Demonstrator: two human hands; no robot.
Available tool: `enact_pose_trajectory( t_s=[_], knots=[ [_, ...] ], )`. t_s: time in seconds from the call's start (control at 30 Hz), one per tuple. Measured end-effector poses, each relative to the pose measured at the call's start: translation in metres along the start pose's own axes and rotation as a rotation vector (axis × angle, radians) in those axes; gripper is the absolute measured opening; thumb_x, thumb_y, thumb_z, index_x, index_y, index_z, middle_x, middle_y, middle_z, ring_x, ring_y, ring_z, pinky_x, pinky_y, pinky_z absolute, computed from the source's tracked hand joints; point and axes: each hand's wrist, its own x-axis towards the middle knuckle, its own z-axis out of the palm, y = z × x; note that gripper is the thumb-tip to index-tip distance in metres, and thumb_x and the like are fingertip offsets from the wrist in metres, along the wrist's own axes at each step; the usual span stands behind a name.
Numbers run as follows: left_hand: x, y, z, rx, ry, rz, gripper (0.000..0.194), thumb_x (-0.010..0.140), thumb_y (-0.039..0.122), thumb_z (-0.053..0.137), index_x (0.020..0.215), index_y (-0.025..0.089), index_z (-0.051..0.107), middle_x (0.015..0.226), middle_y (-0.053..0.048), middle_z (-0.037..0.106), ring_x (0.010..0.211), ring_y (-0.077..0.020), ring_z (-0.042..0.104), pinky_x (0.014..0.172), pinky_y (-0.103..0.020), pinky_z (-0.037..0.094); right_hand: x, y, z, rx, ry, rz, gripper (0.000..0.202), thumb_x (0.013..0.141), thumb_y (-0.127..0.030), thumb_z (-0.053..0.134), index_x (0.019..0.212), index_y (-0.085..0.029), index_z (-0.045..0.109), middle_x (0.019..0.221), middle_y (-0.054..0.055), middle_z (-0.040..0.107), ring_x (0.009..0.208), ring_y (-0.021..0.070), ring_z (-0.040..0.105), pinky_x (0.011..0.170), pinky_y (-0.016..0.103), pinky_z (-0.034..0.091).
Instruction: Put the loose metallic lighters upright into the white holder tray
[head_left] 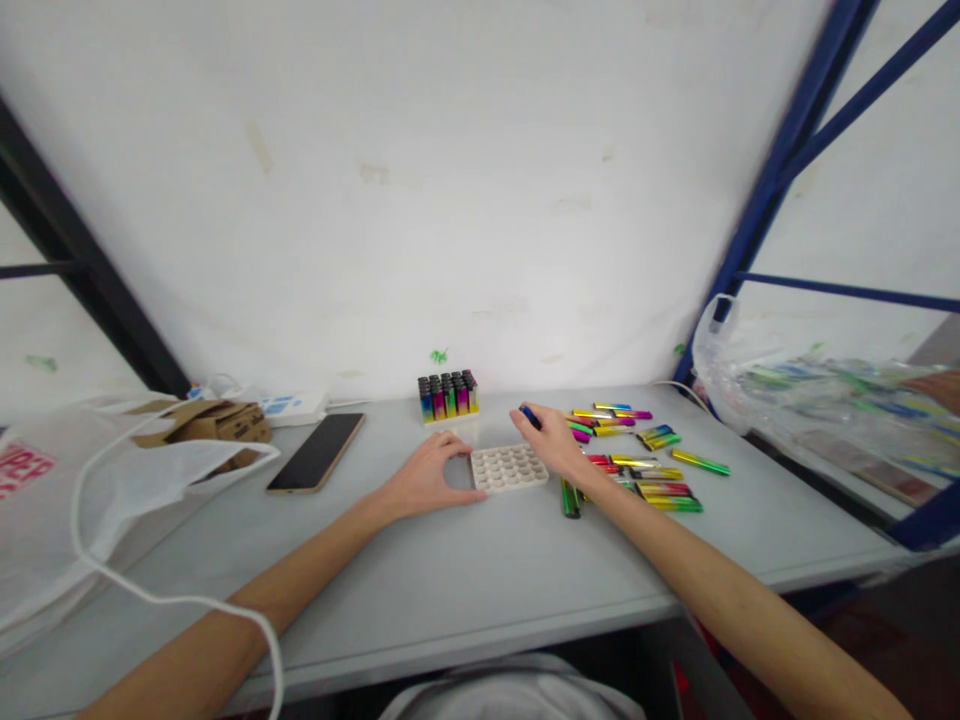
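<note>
A pale tray (508, 469) with rows of round holes lies on the table in front of me. At its left end my left hand (435, 475) grips it, thumb at the near corner and fingers at the far one. Over the tray's far right corner, my right hand (553, 440) is closed around a lighter (531, 416), of which only a dark blue end shows. Shiny multicoloured lighters (664, 490) lie loose beside and beyond my right forearm. Near the wall stands a block of upright lighters (448, 398) with black tops, packed in rows.
A black phone (318, 453) lies to the left. Behind it are a white power strip (295, 408) and an opened cardboard box (217, 428). A white plastic bag (82, 500) and a cable (172, 600) occupy the left side. Clear plastic bags (817, 400) hang beside the blue frame (787, 165).
</note>
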Motion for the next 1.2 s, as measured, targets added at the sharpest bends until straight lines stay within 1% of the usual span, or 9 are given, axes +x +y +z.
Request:
enact_pose_trajectory(
  t_s=[0.13, 0.23, 0.3, 0.33, 0.43, 0.6, 0.9, 1.07, 1.2],
  knots=[
    [0.001, 0.001, 0.002, 0.001, 0.017, 0.013, 0.058, 0.07, 0.057, 0.087, 0.112, 0.021, 0.072, 0.112, -0.007, 0.067, 0.109, -0.0289, 0.064, 0.104, -0.043, 0.052, -0.001, 0.001, 0.002, 0.034, -0.113, -0.019, 0.038, 0.103, -0.055, 0.045, 0.085, -0.022, 0.052, 0.07, -0.002, 0.055, 0.065, 0.0165, 0.05, 0.062, 0.028, 0.035],
    [0.002, 0.0, 0.003, -0.029, 0.017, 0.007, 0.06, 0.069, 0.059, 0.087, 0.112, 0.021, 0.073, 0.11, -0.007, 0.069, 0.106, -0.0284, 0.065, 0.101, -0.043, 0.053, -0.002, 0.001, 0.003, 0.03, -0.174, -0.143, 0.035, 0.107, -0.051, 0.042, 0.095, -0.022, 0.057, 0.087, 0.004, 0.063, 0.08, 0.019, 0.059, 0.072, 0.029, 0.043],
    [0.003, -0.001, 0.004, -0.051, 0.014, -0.003, 0.062, 0.068, 0.06, 0.088, 0.114, 0.021, 0.073, 0.108, -0.007, 0.07, 0.104, -0.0282, 0.066, 0.099, -0.042, 0.054, -0.004, -0.001, 0.004, -0.039, -0.174, -0.242, 0.037, 0.107, -0.052, 0.045, 0.089, -0.022, 0.057, 0.091, 0.006, 0.063, 0.085, 0.0202, 0.059, 0.077, 0.03, 0.044],
    [0.004, -0.002, 0.004, -0.057, 0.013, -0.009, 0.063, 0.068, 0.06, 0.088, 0.115, 0.021, 0.073, 0.108, -0.007, 0.071, 0.104, -0.0283, 0.066, 0.099, -0.042, 0.054, -0.005, -0.001, 0.004, -0.077, -0.182, -0.265, 0.039, 0.106, -0.053, 0.046, 0.085, -0.022, 0.056, 0.087, 0.005, 0.062, 0.082, 0.02, 0.058, 0.075, 0.03, 0.043],
    [0.004, -0.003, 0.005, -0.065, 0.016, -0.026, 0.065, 0.066, 0.059, 0.089, 0.116, 0.02, 0.073, 0.109, -0.007, 0.072, 0.104, -0.0285, 0.067, 0.099, -0.042, 0.054, -0.007, -0.002, 0.006, -0.14, -0.207, -0.228, 0.044, 0.106, -0.055, 0.046, 0.077, -0.023, 0.051, 0.07, 0.001, 0.057, 0.065, 0.0181, 0.052, 0.066, 0.03, 0.038],
    [0.004, -0.005, 0.005, -0.13, 0.037, -0.04, 0.067, 0.066, 0.058, 0.089, 0.119, 0.021, 0.073, 0.11, -0.007, 0.073, 0.101, -0.0269, 0.069, 0.097, -0.041, 0.056, -0.005, 0.002, 0.007, -0.132, -0.232, -0.211, 0.036, 0.106, -0.052, 0.048, 0.088, -0.023, 0.058, 0.077, 0.003, 0.067, 0.069, 0.02, 0.058, 0.068, 0.029, 0.039],
    [0.004, -0.001, 0.004, -0.139, 0.04, -0.015, 0.065, 0.066, 0.053, 0.089, 0.119, 0.019, 0.073, 0.106, -0.007, 0.071, 0.098, -0.026, 0.068, 0.095, -0.039, 0.056, -0.003, 0.005, 0.006, -0.064, -0.353, -0.287, 0.028, 0.107, -0.044, 0.048, 0.101, -0.021, 0.063, 0.093, 0.007, 0.07, 0.082, 0.0215, 0.061, 0.076, 0.03, 0.043],
    [0.002, 0.004, 0.001, -0.124, 0.024, 0.022, 0.062, 0.067, 0.053, 0.088, 0.118, 0.021, 0.072, 0.107, -0.006, 0.069, 0.099, -0.0258, 0.067, 0.095, -0.038, 0.055, -0.001, 0.007, 0.015, -0.092, -0.315, -0.248, 0.032, 0.104, -0.046, 0.056, 0.084, -0.021, 0.058, 0.079, 0.003, 0.064, 0.072, 0.0188, 0.055, 0.069, 0.029, 0.04],
    [0.002, 0.007, -0.001, -0.112, 0.01, 0.05, 0.054, 0.068, 0.054, 0.087, 0.109, 0.021, 0.072, 0.104, -0.004, 0.068, 0.097, -0.0252, 0.066, 0.093, -0.038, 0.055, -0.001, 0.011, 0.026, -0.108, -0.357, -0.237, 0.029, 0.097, -0.039, 0.069, 0.079, -0.02, 0.057, 0.074, 0.001, 0.06, 0.066, 0.0165, 0.05, 0.065, 0.028, 0.037]
  ],
)
